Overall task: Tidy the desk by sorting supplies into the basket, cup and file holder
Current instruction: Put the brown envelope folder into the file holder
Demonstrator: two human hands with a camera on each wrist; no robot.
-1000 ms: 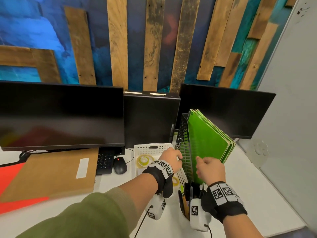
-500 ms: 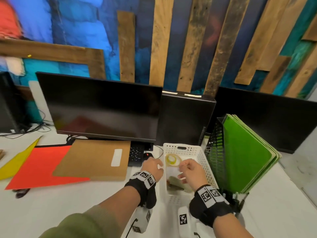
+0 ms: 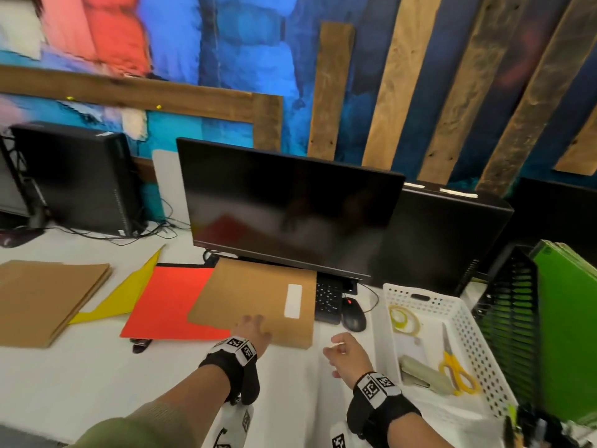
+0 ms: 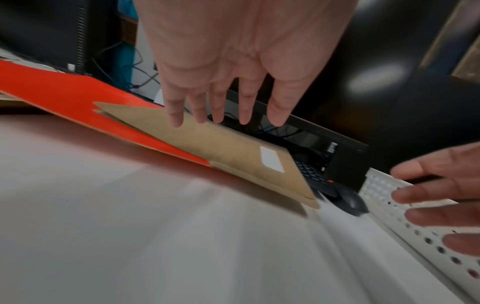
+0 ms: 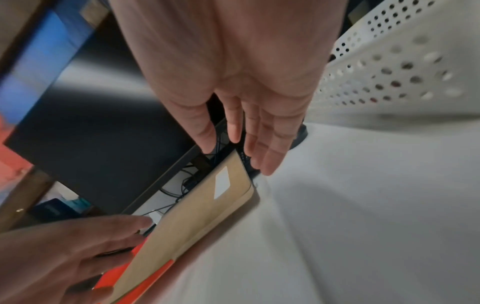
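Note:
A brown folder with a white label lies on the desk, overlapping a red folder. My left hand reaches over the brown folder's near edge with straight, spread fingers, holding nothing. My right hand hovers empty above the bare desk, fingers relaxed, between the brown folder and the white basket. The basket holds tape, yellow scissors and a stapler. A black mesh file holder with green folders stands at the right.
A yellow folder and a stack of brown folders lie at the left. A monitor, keyboard and mouse sit behind the folder. A dark cup with pens is at the bottom right. A small dark object lies by the red folder.
Both hands left the basket and file holder and moved left; my left hand now reaches over the brown folder. My view swung left, showing more folders.

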